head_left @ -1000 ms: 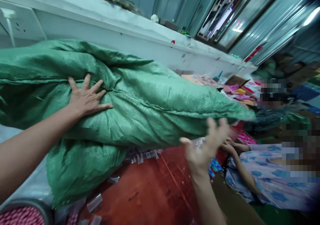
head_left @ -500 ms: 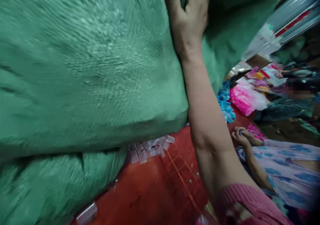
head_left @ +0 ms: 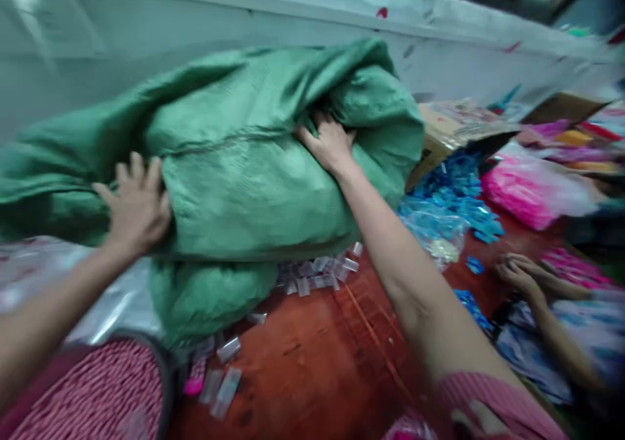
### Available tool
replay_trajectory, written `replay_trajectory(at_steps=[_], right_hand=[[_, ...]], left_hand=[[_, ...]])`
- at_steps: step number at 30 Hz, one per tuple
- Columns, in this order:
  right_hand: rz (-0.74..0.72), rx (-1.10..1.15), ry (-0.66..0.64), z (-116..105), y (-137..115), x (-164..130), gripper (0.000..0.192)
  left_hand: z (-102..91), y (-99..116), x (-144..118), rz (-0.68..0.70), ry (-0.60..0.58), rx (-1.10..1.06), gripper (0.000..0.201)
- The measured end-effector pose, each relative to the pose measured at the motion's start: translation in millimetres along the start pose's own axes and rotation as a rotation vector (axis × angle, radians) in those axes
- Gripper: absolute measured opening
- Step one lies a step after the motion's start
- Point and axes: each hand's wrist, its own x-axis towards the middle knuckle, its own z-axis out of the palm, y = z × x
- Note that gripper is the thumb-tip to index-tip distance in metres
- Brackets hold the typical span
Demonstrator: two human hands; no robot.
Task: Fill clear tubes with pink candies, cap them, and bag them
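Observation:
A large, stuffed green woven sack (head_left: 254, 186) fills the middle of the head view, its loose end folding off to the left. My left hand (head_left: 139, 206) lies against its left part, with fingers spread. At the upper right, my right hand (head_left: 332, 142) grips a fold of the sack; its fingertips sink into the cloth and are partly hidden. Beneath the big bulge, a lower green bulge (head_left: 215, 297) touches the red surface; I cannot tell whether it belongs to the same sack. Small clear plastic pieces (head_left: 317, 271) lie beside it.
A tub of pink pieces (head_left: 97, 394) stands at lower left. Blue pieces (head_left: 454, 192), an open cardboard box (head_left: 434, 144) and a bag of pink pieces (head_left: 522, 189) are at right. Another person's hands (head_left: 522, 274) are close by. A pale wall (head_left: 195, 23) runs behind.
The sack now appears farther from the camera and lower, with the wall visible above it. My left hand has come into view, and my right hand is now at a fold on top.

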Motion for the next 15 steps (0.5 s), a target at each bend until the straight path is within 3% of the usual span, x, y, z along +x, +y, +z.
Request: replay_trajectory(at_steps=[3, 5, 8, 11, 15], right_hand=[[-0.005, 0.003, -0.028, 1, -6, -8, 0.057], [0.007, 0.004, -0.026, 4, -8, -6, 0.056], [0.030, -0.004, -0.024, 9, -10, 1, 0.055], [0.041, -0.017, -0.015, 12, -10, 6, 0.053], [0.046, -0.031, 0.008, 15, -7, 12, 0.054]], left_hand=[[-10.5, 37, -90, 0.100, -0.054, -0.074, 0.061], [3.8, 69, -144, 0.214, -0.142, -0.125, 0.082], [35.3, 96, -184, 0.372, -0.261, -0.138, 0.074], [56.5, 74, -174, 0.513, -0.319, -0.084, 0.058], [56.2, -12, -129, 0.607, -0.433, -0.124, 0.060]])
